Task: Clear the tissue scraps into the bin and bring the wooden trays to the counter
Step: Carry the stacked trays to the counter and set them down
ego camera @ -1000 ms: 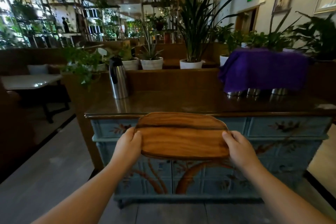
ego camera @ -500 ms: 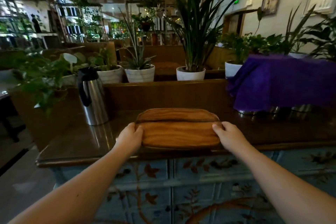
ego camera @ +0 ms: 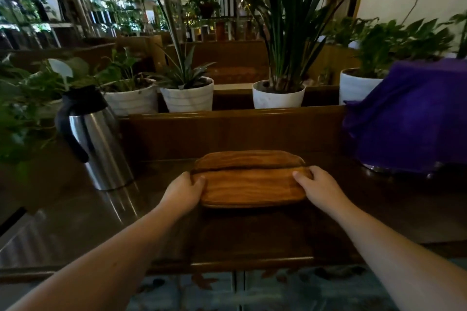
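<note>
**Wooden trays held over the middle of the counter**

Your left hand (ego camera: 185, 190) grips the left end of the wooden trays (ego camera: 252, 179), thumb on top and fingers wrapped under the edge. Your right hand (ego camera: 319, 188) grips the right end in the same way, thumb laid on the upper surface. The trays are stacked, the upper one shifted toward you so the far edge of the lower one shows behind it as a second strip of wood. You hold the stack level, long side facing you, over the middle of the counter (ego camera: 252, 235), closer to its back edge than to its front edge. Whether the underside already touches the surface cannot be told; a thin shadow runs along the near edge of the stack.

Toward the left end of the counter a steel jug (ego camera: 97, 144) with a black lid and handle stands upright, well apart from the trays. At the right end a purple cloth (ego camera: 414, 118) is draped over something whose shiny metal base peeks out beneath. A wooden back panel (ego camera: 227, 131) rises behind the counter, and potted plants (ego camera: 188, 93) in white pots stand in a row on the ledge beyond it.
</note>
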`<action>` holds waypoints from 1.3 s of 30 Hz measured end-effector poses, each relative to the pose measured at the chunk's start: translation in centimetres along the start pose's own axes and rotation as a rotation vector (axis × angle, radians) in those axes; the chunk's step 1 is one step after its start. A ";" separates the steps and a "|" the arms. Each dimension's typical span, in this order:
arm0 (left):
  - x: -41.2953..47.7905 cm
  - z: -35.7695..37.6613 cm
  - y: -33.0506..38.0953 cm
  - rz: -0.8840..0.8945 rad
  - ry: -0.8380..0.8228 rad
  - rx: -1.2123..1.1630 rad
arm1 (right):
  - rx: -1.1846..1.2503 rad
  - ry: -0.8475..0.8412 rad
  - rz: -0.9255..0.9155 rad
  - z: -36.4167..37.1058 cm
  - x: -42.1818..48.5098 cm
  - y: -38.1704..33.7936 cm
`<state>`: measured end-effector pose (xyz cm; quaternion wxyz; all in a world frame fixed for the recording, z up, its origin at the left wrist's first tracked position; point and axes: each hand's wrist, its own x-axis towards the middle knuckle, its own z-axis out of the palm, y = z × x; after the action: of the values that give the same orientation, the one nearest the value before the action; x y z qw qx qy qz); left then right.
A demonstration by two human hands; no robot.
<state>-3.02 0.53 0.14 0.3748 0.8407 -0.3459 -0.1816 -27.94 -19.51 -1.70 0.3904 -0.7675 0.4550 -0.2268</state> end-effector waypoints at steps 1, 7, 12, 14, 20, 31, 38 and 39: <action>0.7 0.5 -0.1 -0.009 0.000 -0.008 | -0.034 -0.005 0.003 0.1 1.1 0.4; 3.7 2.8 -0.8 -0.080 -0.033 0.006 | -0.246 -0.075 0.019 0.7 5.2 2.1; 5.5 4.4 -1.4 -0.146 -0.018 0.129 | -0.340 -0.147 0.008 0.9 6.9 2.9; 6.0 4.9 -1.7 -0.156 -0.013 0.164 | -0.390 -0.157 0.019 1.1 7.3 3.0; 7.3 4.9 -2.4 -0.110 -0.016 0.291 | -0.530 -0.107 0.002 1.5 8.4 2.4; 7.2 5.0 -1.6 -0.010 0.007 0.695 | -0.801 -0.097 -0.042 1.7 8.3 1.8; 6.6 3.6 -1.6 0.095 -0.008 0.805 | -0.904 -0.095 -0.136 0.8 7.4 0.7; 6.4 3.0 -1.3 0.167 0.032 0.839 | -0.912 -0.087 -0.188 0.5 7.2 0.2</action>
<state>0.28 -4.93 -3.06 0.0190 0.8922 -0.4509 0.0190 -24.21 -25.64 -2.20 0.0095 -0.9074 0.4202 -0.0056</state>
